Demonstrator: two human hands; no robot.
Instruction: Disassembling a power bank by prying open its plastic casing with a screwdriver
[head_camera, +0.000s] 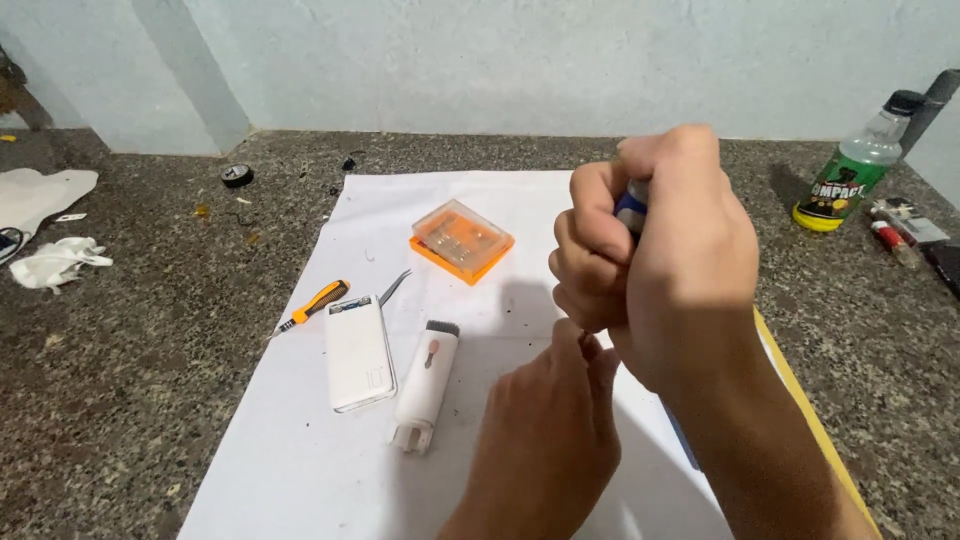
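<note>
A speckled dark stone bench (150, 330) is running up to a pale blue-grey painted wall (500, 60), and a white paper sheet (300, 470) is lying spread across its middle. The right hand (660, 250) is hovering above the sheet, fisted tight around a small blue-and-white tool (630, 208) — only a sliver of it is showing between the fingers. The left hand (550, 440) is sitting just below it, fingers pinched narrow together at the tips under the fist; what they are pinching, if anything, is too small to tell.

On the sheet, well left of the hands, a white power bank (358, 352) is lying flat, with a white brush pen (428, 385) just beside it, bristles pointing away from the camera. An orange-handled screwdriver (315, 303) is resting across the sheet's left edge, and tweezers (396, 286) are lying near the power bank's top corner. An orange bit case (461, 241) with a clear lid is sitting farther back.

Off the sheet, a green-labelled bottle (850, 170) is standing at the far right near the wall, a tape roll (237, 175) is lying at the back left, and crumpled white cloth (55, 262) is lying at the left edge — with bits of grit scattered over the stone.
</note>
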